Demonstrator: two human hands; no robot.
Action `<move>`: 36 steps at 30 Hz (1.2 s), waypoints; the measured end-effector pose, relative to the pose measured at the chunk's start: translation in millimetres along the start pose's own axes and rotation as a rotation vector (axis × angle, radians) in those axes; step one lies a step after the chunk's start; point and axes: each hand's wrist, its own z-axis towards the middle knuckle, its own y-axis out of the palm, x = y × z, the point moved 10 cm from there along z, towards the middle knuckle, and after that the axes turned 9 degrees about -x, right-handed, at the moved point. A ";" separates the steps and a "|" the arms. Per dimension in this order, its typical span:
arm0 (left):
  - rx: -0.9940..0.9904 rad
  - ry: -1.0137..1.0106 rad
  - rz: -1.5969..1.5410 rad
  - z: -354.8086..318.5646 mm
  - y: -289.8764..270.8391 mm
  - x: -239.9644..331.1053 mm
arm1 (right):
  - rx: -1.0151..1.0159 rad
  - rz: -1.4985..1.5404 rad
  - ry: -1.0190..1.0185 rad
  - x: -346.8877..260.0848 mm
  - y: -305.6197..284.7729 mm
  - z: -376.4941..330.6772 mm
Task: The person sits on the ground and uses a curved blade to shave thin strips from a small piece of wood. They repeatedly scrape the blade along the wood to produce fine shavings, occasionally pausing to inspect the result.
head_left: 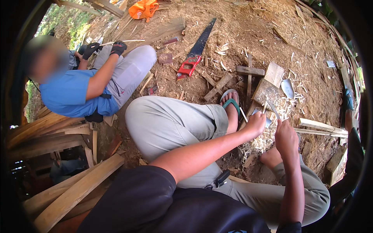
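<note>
Knife (273, 110) gripped in right hand (286, 136) slants forward-left, tip just beside the pale wooden strip (265, 107) clenched in left hand (256, 123).

The brown ground (248, 37) bore scattered wood shavings (265, 146); toward its far edge lay an orange bundle (143, 9); nearer its middle, a red-handled saw (199, 47); near that, crossed wood pieces (217, 87); toward its right edge, pale wooden strips (322, 126).

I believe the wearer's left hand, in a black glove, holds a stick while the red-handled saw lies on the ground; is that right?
Not quite: the head view shows the left hand bare. It does hold a stick, and the saw lies on the ground.
</note>
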 end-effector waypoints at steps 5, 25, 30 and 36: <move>0.029 0.082 0.093 -1.1 -4.5 7.4 | -0.026 0.013 -0.003 -1.5 -8.0 -2.8; -0.094 -0.095 0.001 -11.1 -23.5 32.1 | -0.071 -0.005 -0.007 -8.6 -6.0 -10.6; -0.004 -0.236 -0.257 -13.0 -22.3 12.6 | -0.082 -0.064 -0.037 -10.4 -2.2 -10.9; 0.039 0.121 0.167 -5.7 -12.3 16.5 | -0.092 -0.092 -0.078 -18.6 -5.9 -17.3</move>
